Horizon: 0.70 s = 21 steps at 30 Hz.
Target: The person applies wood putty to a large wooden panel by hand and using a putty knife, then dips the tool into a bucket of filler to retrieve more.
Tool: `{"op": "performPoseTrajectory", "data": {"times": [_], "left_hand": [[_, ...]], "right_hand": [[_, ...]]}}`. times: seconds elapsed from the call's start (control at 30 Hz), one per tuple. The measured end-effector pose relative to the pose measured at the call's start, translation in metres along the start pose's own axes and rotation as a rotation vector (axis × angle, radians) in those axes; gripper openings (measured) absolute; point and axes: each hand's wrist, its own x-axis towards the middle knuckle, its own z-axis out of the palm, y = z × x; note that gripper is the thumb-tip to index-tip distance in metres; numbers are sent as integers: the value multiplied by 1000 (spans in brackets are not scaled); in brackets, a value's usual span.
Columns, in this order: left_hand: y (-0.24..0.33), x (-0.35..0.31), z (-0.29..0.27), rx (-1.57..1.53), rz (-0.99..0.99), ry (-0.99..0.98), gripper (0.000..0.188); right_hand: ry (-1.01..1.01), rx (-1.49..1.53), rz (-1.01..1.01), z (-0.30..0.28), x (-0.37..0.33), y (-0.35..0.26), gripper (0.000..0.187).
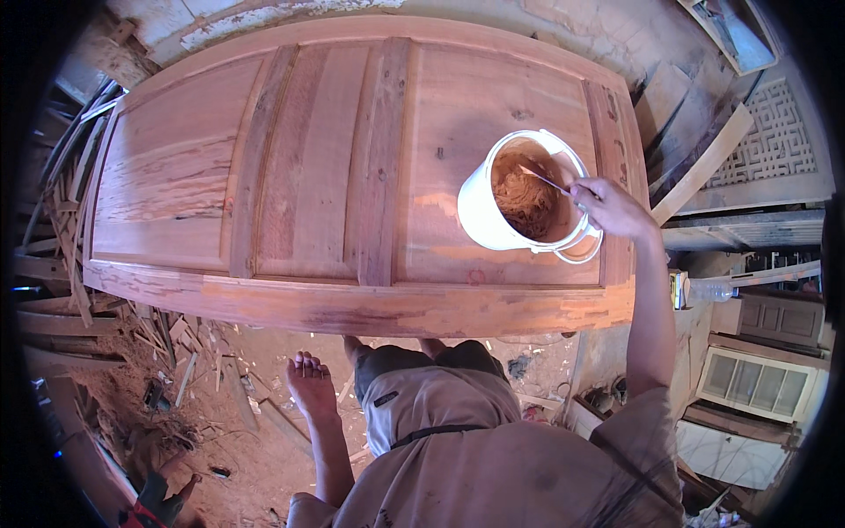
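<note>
While the white bucket (493, 216) sits on the wooden door (334, 167), right hand (609, 207) gripping a scraper (544, 179), left hand (310, 387) open.

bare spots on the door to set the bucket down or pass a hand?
The door is mostly bare: all the panels left of the white bucket, plus the near rail along the front edge. It is crowded only at the right end, where the bucket stands and the right hand holds a thin stick in it. The left hand hangs below the door.
</note>
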Motion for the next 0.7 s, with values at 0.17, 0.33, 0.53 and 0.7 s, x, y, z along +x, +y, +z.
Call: {"op": "performPoseTrajectory", "data": {"times": [0.17, 0.33, 0.53, 0.7], "left_hand": [[3, -4, 21, 32, 18, -53, 22], [10, -3, 29, 24, 55, -80, 21], [10, -2, 30, 20, 58, -78, 21], [4, -3, 37, 18, 81, -57, 23]], "right_hand": [[131, 167, -58, 24, -20, 4, 22], [494, 165, -235, 53, -35, 2, 19], [750, 220, -335, 89, -28, 6, 25], [742, 626, -258, 109, -40, -9, 28]]}}
